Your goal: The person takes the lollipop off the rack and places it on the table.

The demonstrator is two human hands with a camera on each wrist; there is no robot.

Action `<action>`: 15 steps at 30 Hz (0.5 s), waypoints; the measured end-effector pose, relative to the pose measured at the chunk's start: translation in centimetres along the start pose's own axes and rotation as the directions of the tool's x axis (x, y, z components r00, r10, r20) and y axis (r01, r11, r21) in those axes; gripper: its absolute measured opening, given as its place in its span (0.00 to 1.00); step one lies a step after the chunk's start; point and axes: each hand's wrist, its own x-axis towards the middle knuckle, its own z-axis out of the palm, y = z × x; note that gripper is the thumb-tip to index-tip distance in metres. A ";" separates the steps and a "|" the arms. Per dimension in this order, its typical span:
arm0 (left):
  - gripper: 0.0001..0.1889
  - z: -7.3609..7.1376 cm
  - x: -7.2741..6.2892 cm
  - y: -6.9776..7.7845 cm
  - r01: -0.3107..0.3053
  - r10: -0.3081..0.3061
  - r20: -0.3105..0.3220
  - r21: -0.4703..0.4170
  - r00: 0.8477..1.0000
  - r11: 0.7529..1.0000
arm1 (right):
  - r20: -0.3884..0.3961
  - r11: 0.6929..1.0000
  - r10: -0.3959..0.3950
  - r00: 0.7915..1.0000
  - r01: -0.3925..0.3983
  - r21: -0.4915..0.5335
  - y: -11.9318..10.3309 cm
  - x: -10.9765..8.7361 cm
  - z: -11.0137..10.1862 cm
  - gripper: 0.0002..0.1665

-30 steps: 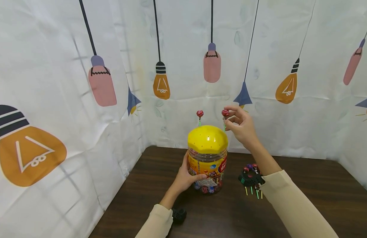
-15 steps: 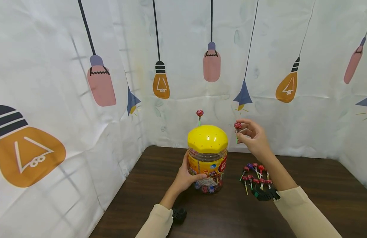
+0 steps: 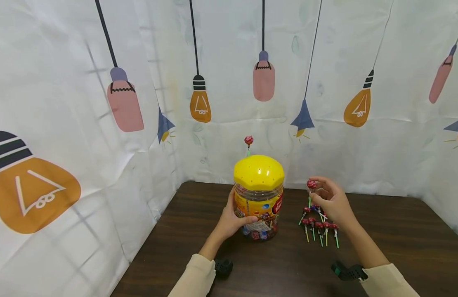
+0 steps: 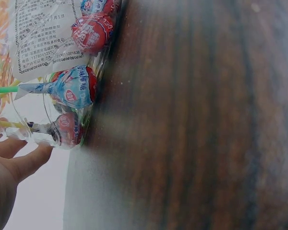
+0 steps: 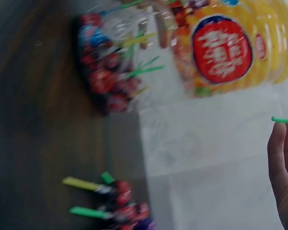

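A clear jar (image 3: pixel 258 206) with a yellow lid (image 3: pixel 258 173) stands upright on the table, wrapped candies visible at its bottom. My left hand (image 3: pixel 230 218) grips its left side, thumb across the front; the left wrist view shows fingers against the clear wall beside wrapped lollipops (image 4: pixel 74 87). To the right of the jar, my right hand (image 3: pixel 334 202) pinches a red-wrapped lollipop (image 3: pixel 311 184), head up, its green stick (image 5: pixel 284 120) pointing down. Below that hand, several lollipops (image 3: pixel 319 227) lie grouped on the table. One more red lollipop (image 3: pixel 249 141) stands up behind the lid.
The dark wooden table (image 3: pixel 281 268) ends at a back edge against a white curtain (image 3: pixel 221 140) printed with lamps. A black band (image 3: pixel 223 268) is at the left wrist and another black band (image 3: pixel 348 271) at the right wrist.
My right hand has moved right and down from beside the lid, carrying the lollipop to above the group on the table. The left hand and jar have stayed put.
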 end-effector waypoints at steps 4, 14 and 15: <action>0.59 0.0 0.0 0.0 0.005 -0.005 -0.005 0.001 1.000 1.000 | -0.012 0.999 0.038 0.999 -0.039 -0.008 1.4 -1.6 -0.6 0.27; 0.59 0.0 0.1 -0.1 -0.009 0.009 0.007 -0.011 1.000 1.000 | -0.065 0.994 0.102 0.993 -0.105 -0.037 4.2 -4.5 -2.9 0.27; 0.59 -0.1 0.1 -0.2 -0.013 0.013 0.006 -0.013 1.000 1.000 | -0.072 0.993 0.107 0.992 -0.110 -0.037 4.6 -4.7 -3.2 0.26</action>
